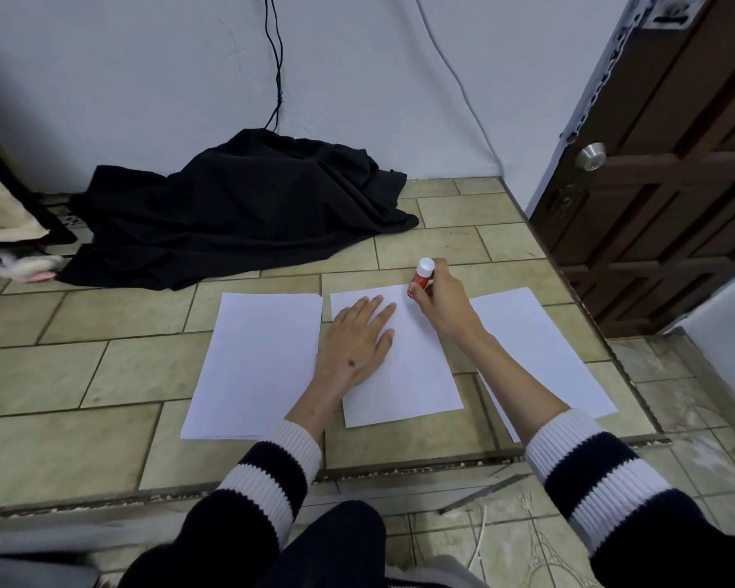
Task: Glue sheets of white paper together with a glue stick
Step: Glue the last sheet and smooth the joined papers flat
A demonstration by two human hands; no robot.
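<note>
Three lots of white paper lie side by side on the tiled ledge. The middle sheet (404, 367) is under my left hand (357, 341), which presses flat on it with straight fingers. My right hand (440, 305) grips a red glue stick (422, 278) with a white end, held upside down with its tip against the top right corner of the middle sheet. A stack of sheets (257, 362) lies to the left. Another stack (535, 345) lies to the right, partly hidden by my right forearm.
A crumpled black cloth (247, 210) lies at the back of the tiled ledge (102, 375) against the wall, with a black cable hanging above it. A brown door (662, 171) stands at the right. The ledge's front edge drops off near my knees.
</note>
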